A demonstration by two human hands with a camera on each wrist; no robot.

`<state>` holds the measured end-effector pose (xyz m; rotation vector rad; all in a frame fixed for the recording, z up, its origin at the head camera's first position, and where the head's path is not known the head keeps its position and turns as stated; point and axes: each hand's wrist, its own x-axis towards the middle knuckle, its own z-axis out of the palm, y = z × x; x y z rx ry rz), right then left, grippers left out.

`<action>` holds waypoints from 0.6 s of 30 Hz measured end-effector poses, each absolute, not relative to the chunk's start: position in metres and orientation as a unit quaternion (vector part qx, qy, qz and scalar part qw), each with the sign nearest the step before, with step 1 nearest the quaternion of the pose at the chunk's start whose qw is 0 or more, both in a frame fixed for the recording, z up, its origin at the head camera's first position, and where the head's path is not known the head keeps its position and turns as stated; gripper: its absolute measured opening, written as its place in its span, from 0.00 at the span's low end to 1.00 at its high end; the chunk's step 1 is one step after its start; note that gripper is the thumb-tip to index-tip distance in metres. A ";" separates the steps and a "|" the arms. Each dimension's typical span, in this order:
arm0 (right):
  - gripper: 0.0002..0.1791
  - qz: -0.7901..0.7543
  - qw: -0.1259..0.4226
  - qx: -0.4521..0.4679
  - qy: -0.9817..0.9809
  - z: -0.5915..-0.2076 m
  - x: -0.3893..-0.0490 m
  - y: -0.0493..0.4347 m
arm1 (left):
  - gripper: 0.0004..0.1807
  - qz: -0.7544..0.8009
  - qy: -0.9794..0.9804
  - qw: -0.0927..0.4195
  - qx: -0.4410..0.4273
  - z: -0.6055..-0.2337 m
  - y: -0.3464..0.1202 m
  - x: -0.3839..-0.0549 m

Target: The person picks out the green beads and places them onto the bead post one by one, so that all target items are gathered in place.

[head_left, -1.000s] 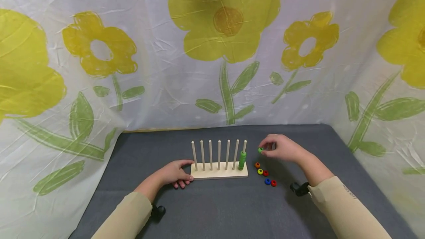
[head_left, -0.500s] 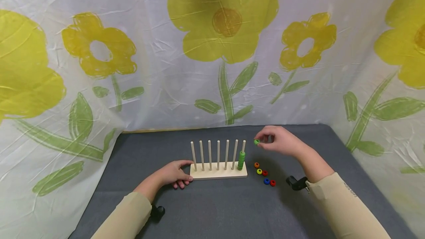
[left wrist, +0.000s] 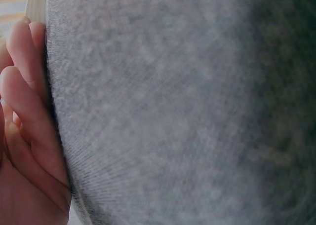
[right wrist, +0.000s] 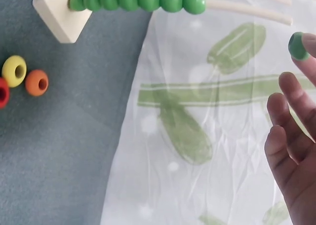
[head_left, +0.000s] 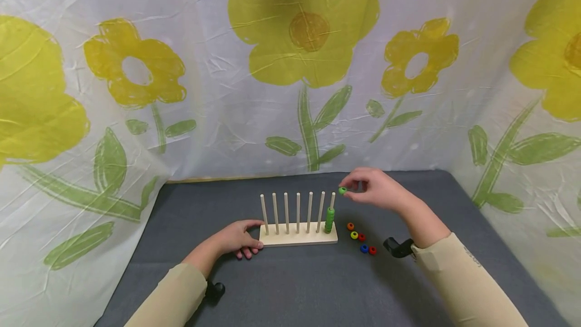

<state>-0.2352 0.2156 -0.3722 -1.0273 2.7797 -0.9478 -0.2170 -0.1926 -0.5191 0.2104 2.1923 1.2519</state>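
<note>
A pale wooden peg rack (head_left: 295,237) with several upright pegs stands on the dark cloth. Its rightmost peg carries a stack of green beads (head_left: 329,220), with bare wood above them. At the rack's left end, my left hand (head_left: 238,237) grips the base. The left wrist view catches curled fingers (left wrist: 32,92) against a strip of wood. My right hand (head_left: 374,189) pinches one green bead (head_left: 342,191) between thumb and fingertips, just right of the loaded peg's top. In the right wrist view that bead (right wrist: 298,46) shows at the fingertips, beyond the peg's end.
Loose beads lie right of the rack: orange (head_left: 350,226), yellow (head_left: 354,235), blue (head_left: 364,249) and two red, one of them (head_left: 372,250) nearest the front. Behind the table (head_left: 290,286) hangs a white flowered curtain (head_left: 218,130).
My right hand has risen and moved left with the green bead, from over the loose beads to beside the top of the rightmost peg. The left hand stays at the rack's end.
</note>
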 end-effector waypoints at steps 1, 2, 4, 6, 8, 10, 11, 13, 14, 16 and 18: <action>0.09 -0.306 0.014 -0.332 0.892 -0.372 -0.236 0.214 | 0.42 0.472 0.825 0.300 0.078 -0.519 -0.193 -0.217; 0.09 -0.308 0.012 -0.334 0.891 -0.372 -0.236 0.213 | 0.42 0.473 0.825 0.300 0.077 -0.519 -0.193 -0.217; 0.09 -0.310 0.008 -0.336 0.889 -0.372 -0.236 0.211 | 0.42 0.473 0.825 0.299 0.076 -0.518 -0.192 -0.217; 0.09 -0.314 0.006 -0.341 0.886 -0.372 -0.237 0.209 | 0.42 0.474 0.825 0.299 0.075 -0.518 -0.192 -0.217; 0.09 -0.314 0.004 -0.343 0.885 -0.373 -0.237 0.207 | 0.42 0.474 0.825 0.298 0.075 -0.518 -0.192 -0.217; 0.09 -0.316 0.004 -0.347 0.883 -0.373 -0.238 0.205 | 0.42 0.474 0.826 0.298 0.074 -0.518 -0.192 -0.216; 0.09 -0.315 0.004 -0.349 0.883 -0.373 -0.238 0.205 | 0.42 0.474 0.825 0.298 0.074 -0.518 -0.192 -0.216; 0.09 -0.315 0.006 -0.352 0.882 -0.372 -0.238 0.203 | 0.42 0.474 0.825 0.298 0.073 -0.518 -0.192 -0.216; 0.09 -0.314 0.006 -0.355 0.881 -0.372 -0.239 0.202 | 0.42 0.474 0.825 0.298 0.073 -0.518 -0.192 -0.216; 0.09 -0.311 0.010 -0.359 0.880 -0.372 -0.239 0.201 | 0.42 0.474 0.825 0.299 0.072 -0.518 -0.192 -0.216; 0.09 -0.310 0.017 -0.362 0.879 -0.372 -0.239 0.200 | 0.42 0.474 0.825 0.299 0.072 -0.518 -0.192 -0.217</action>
